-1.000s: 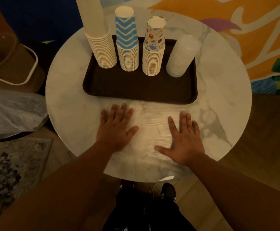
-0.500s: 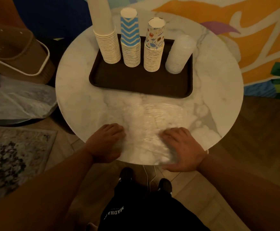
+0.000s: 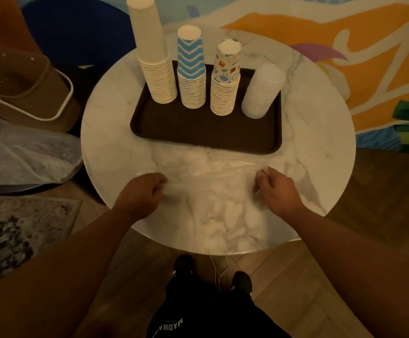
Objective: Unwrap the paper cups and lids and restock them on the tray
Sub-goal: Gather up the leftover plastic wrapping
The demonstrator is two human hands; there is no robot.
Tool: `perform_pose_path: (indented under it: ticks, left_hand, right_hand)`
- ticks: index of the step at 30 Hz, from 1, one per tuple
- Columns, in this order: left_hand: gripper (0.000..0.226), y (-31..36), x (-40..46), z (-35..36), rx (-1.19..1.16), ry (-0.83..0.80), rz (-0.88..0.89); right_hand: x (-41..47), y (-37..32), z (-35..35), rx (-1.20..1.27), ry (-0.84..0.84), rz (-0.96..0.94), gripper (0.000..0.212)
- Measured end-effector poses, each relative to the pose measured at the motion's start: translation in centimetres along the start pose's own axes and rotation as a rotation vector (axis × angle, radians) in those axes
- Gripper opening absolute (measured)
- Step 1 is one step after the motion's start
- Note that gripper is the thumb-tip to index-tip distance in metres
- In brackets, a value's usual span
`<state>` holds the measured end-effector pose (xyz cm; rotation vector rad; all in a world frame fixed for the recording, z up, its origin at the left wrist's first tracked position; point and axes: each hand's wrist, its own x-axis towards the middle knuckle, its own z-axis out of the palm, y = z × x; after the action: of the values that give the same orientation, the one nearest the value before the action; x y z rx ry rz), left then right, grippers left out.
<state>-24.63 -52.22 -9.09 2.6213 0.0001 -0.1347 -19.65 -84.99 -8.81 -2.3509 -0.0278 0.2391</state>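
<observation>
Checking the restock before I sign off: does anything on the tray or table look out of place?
The lid stack leans right, off vertical. Clear plastic wrap lies on the table, pinched by both hands.

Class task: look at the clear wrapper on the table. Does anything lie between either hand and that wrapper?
Nothing visible does. The left hand and right hand both already pinch the clear wrapper at its sides, on the table in front of the tray.
</observation>
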Motion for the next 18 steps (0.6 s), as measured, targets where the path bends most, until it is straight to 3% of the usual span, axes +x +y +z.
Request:
perform_pose_path:
  ticks: [2, 7, 15, 18]
  left_hand:
    - [0.021, 0.2, 1.7, -0.3, -0.152, 0.063, -0.243]
    - [0.019, -1.1, 4.2, -0.2, -0.186, 0.097, -0.436]
    - [0.026, -0.6, 3.7, 0.4, -0.117, 0.216, -0.403]
    - [0.029, 0.1, 3.0, -0.1, -0.056, 0.333, -0.289]
  right_hand:
    - [1.4, 0.2, 0.3, -0.021, 0.032, 0.070, 0.036]
    - [3.0, 0.7, 1.4, -0.255, 0.068, 0.233, 0.034]
    - [2.0, 0.2, 1.4, -0.118, 0.179, 0.291, 0.026]
    - [0.7, -0.1, 0.8, -0.152, 0.347, 0.120, 0.035]
